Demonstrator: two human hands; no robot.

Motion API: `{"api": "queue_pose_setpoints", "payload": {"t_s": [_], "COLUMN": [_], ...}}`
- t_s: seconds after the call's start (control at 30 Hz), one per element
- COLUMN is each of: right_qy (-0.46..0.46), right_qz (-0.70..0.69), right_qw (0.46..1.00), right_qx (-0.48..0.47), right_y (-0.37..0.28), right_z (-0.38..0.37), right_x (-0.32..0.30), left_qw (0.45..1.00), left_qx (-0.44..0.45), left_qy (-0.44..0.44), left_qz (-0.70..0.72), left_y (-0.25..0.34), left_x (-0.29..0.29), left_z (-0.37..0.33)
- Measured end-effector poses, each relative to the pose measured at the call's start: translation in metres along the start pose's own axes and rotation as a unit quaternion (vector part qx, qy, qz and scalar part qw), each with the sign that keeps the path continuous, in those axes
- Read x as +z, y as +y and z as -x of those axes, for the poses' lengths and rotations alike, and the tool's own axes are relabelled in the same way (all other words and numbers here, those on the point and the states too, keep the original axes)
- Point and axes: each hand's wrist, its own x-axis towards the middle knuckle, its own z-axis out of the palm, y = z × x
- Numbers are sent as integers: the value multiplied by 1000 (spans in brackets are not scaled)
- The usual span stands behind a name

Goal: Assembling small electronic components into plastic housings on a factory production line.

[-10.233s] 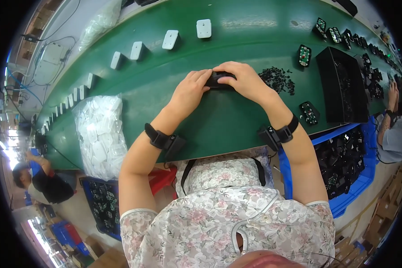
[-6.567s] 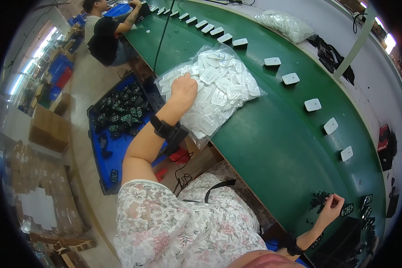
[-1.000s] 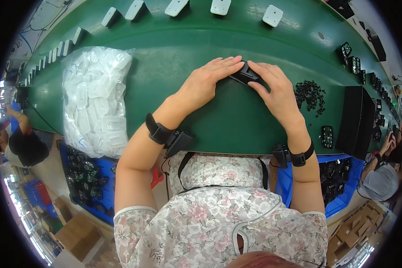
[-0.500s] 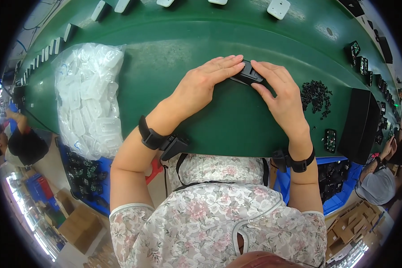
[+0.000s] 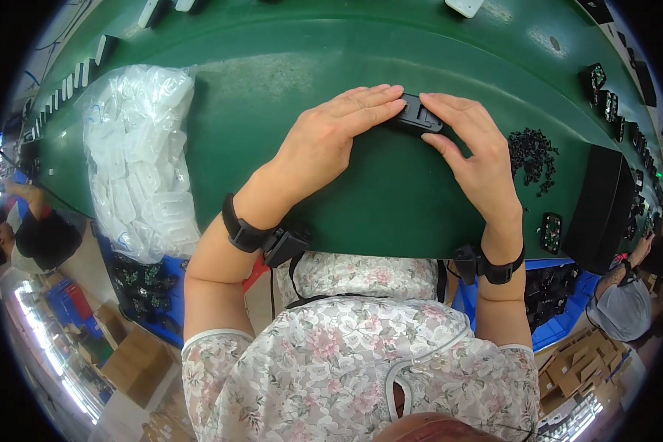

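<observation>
A small black plastic housing (image 5: 418, 118) with rounded corners and a recessed face lies on the green bench, between my two hands. My left hand (image 5: 337, 127) presses its fingertips together along the housing's left side. Thumb and fingers of my right hand (image 5: 479, 147) grip its right end. To the right of that hand is a loose pile of small black parts (image 5: 532, 158). Closer to the bench's front edge lies a black piece with a green circuit board (image 5: 550, 233).
On the left lies a clear plastic bag of white covers (image 5: 141, 169). A black box (image 5: 600, 210) stands at the right. White pieces (image 5: 464, 6) stand along the far side. Blue bins (image 5: 556, 331) with black parts are below the bench edge. Other people (image 5: 622, 306) sit at both sides.
The black housing, tilted before, now lies flatter with more of its face showing. My right hand has shifted slightly right. The whole view has moved a little.
</observation>
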Motion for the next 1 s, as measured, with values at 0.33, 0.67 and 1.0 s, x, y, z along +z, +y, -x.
{"api": "queue_pose_setpoints", "payload": {"t_s": [0.33, 0.67, 1.0], "right_qy": [8, 10, 78], "right_qz": [22, 30, -232], "right_qw": [999, 999, 968], "right_qx": [23, 34, 59], "right_y": [-5, -3, 31], "right_z": [3, 0, -10], "right_x": [6, 8, 6], "left_qw": [996, 975, 992], "left_qx": [31, 83, -23], "left_qy": [-17, 18, 78], "left_qz": [-85, -208, -100], "left_y": [0, 4, 4], "left_x": [3, 14, 29], "left_z": [5, 4, -40]}}
